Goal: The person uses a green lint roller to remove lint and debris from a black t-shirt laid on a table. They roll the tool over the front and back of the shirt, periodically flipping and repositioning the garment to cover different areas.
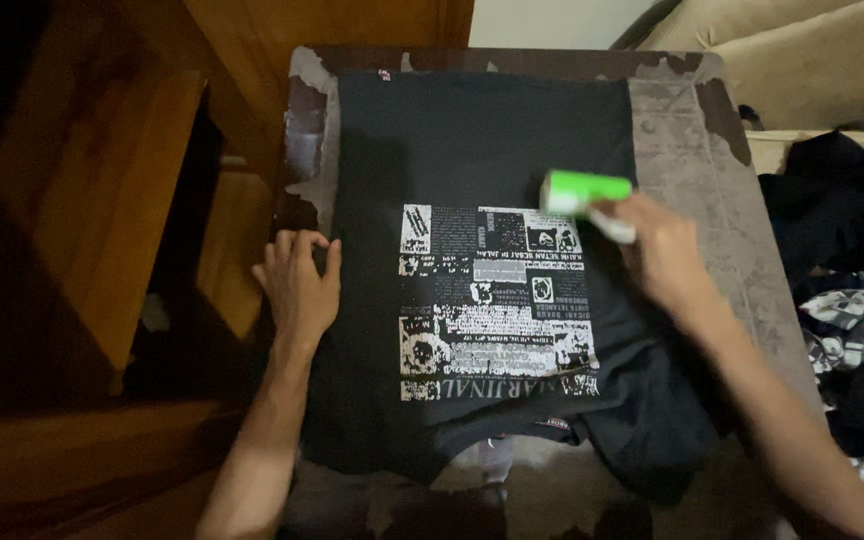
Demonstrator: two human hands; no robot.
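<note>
A black T-shirt (472, 140) with a white printed panel (492, 300) lies flat on a worn table (692, 170). My right hand (662, 250) grips the white handle of a lint roller (584, 192) with a green roll, which rests on the shirt at the upper right corner of the print. My left hand (299, 285) lies flat with fingers spread on the shirt's left edge, pressing it against the table.
A heap of dark and patterned clothes (852, 290) lies to the right of the table. Wooden furniture (102, 200) stands close on the left. A pale cushion (812, 50) is at the upper right.
</note>
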